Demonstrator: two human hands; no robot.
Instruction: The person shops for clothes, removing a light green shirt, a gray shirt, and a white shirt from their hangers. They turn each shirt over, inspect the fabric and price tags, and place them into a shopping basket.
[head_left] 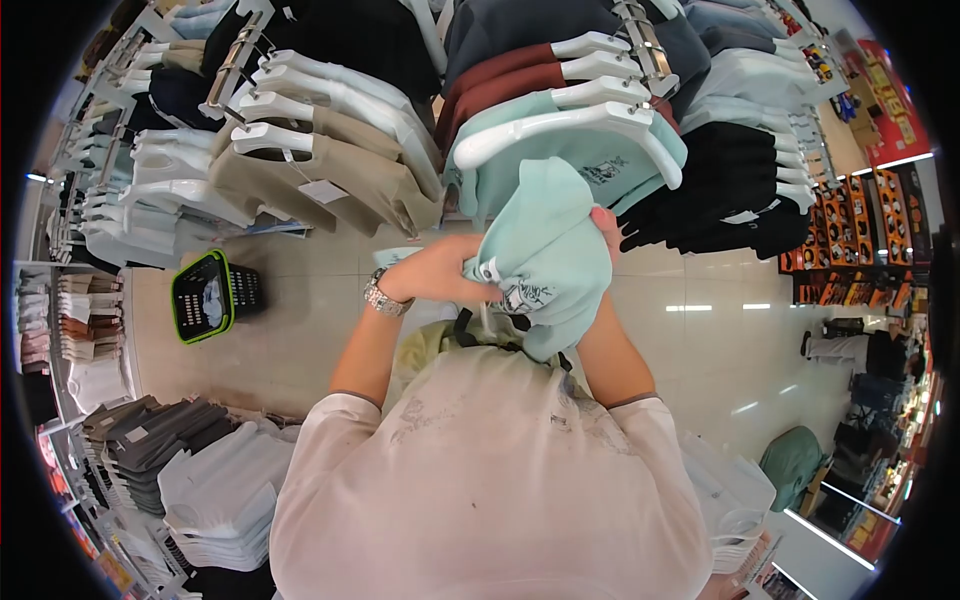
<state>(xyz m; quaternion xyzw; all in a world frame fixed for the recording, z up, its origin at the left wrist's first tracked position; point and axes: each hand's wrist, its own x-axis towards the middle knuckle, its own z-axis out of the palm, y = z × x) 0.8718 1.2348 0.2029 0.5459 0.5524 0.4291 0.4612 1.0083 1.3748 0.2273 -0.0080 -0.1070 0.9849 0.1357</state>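
Observation:
A mint-green T-shirt (pixel 550 240) with a dark print is bunched up in front of my chest. My left hand (pixel 445 270), with a metal watch on the wrist, grips its left side, thumb across the fabric near the print. At the upper right edge my right hand (pixel 607 230) holds the shirt; most of its fingers are hidden behind the cloth. A pale tag (pixel 395 257) shows beside my left hand. Just beyond hangs a white hanger (pixel 540 132) that looks bare, in front of another mint shirt (pixel 610 160) on the rack.
Beige shirts (pixel 340 170) hang to the left and black shirts (pixel 700 190) to the right. A black-and-green shopping basket (pixel 225 300) stands on the tiled floor with something light inside. Folded grey clothes (pixel 160 440) and white shirts (pixel 225 480) are at the lower left.

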